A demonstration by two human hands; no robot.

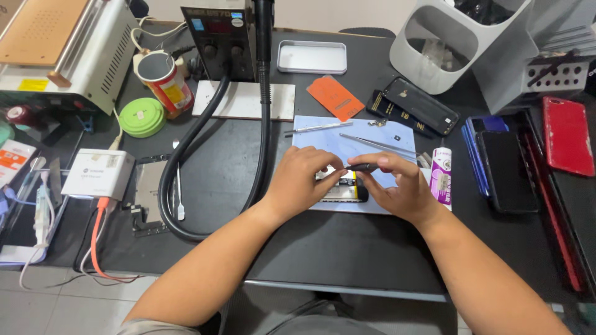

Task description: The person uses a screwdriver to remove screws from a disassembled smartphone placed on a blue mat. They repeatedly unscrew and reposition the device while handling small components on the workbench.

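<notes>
Two hands (304, 180) (397, 186), one red phone (566, 135), one tweezers (379, 144).

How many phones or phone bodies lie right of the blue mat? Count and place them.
3: a black phone body face down above the mat's corner, a dark phone on a blue one, a red phone far right. Others may be hidden.

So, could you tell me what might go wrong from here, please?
The small dark part pinched between left hand and right hand could slip into the opened phone. A forearm might nudge the tweezers or the white tube off the blue mat.
</notes>
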